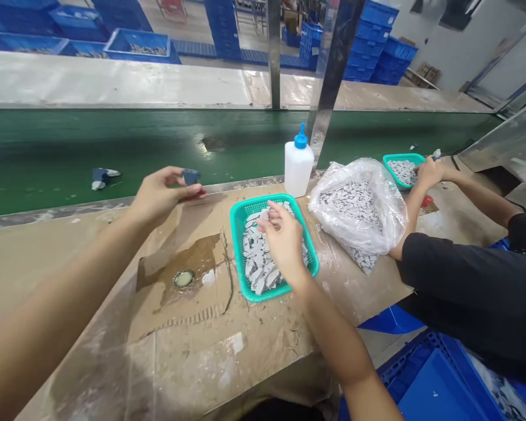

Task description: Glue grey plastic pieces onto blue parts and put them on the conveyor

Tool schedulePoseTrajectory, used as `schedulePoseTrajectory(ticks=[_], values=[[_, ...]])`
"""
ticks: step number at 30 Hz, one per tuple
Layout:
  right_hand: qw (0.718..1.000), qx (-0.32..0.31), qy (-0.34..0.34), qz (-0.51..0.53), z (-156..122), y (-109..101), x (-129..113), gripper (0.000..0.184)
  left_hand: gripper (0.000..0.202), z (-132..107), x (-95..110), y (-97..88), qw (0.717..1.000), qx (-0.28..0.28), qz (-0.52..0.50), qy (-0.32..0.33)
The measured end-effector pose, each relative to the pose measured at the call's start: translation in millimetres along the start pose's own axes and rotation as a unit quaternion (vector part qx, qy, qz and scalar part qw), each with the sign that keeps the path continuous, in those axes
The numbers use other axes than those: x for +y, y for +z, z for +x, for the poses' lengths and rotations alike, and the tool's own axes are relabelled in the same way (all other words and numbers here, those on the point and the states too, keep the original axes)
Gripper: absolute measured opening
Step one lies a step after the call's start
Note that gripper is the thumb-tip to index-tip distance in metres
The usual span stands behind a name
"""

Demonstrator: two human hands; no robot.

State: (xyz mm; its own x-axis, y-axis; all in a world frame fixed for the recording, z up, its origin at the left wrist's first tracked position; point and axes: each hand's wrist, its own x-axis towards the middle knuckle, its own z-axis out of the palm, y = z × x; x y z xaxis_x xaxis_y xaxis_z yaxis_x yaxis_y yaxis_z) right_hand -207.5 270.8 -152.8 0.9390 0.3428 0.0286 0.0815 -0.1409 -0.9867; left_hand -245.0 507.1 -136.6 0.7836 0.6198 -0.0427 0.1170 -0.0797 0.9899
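On the green belt [48, 152], beyond my left hand [162, 196], lies one small blue and white part [103, 177]. My left hand is lifted over the surface [92, 245], and its thumb and fingers are closed narrow on one dark piece [191, 175]. Below, near to me, one round metal disc [183, 279] sits in the surface.

To the right of the left hand, well apart from it, stands the green basket [239, 234]. Its long axis runs away from me, a little slanted. It is full of grey pieces [256, 263], too many to count. My right hand [283, 240] is the nearer one: it rests on top of them with the fingers bent down. I cannot tell if it already grips one.

Behind the basket stands one white bottle [298, 166] with a blue cap. Just beside it, to the right, is one plastic bag [359, 204] of the same grey pieces. Further right is a second, smaller green basket [403, 158], where another person's hand [427, 172] works. So there are two baskets, one bottle and one bag.
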Motion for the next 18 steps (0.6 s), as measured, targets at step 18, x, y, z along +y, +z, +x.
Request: schedulePoseTrajectory(ticks=[18], values=[[0.964, -0.198, -0.135, -0.116, -85.1, 65.3, -7.4, 0.03, 0.051, -136.9, -56.2, -95.4, 0.959, 0.022, -0.258, -0.114]])
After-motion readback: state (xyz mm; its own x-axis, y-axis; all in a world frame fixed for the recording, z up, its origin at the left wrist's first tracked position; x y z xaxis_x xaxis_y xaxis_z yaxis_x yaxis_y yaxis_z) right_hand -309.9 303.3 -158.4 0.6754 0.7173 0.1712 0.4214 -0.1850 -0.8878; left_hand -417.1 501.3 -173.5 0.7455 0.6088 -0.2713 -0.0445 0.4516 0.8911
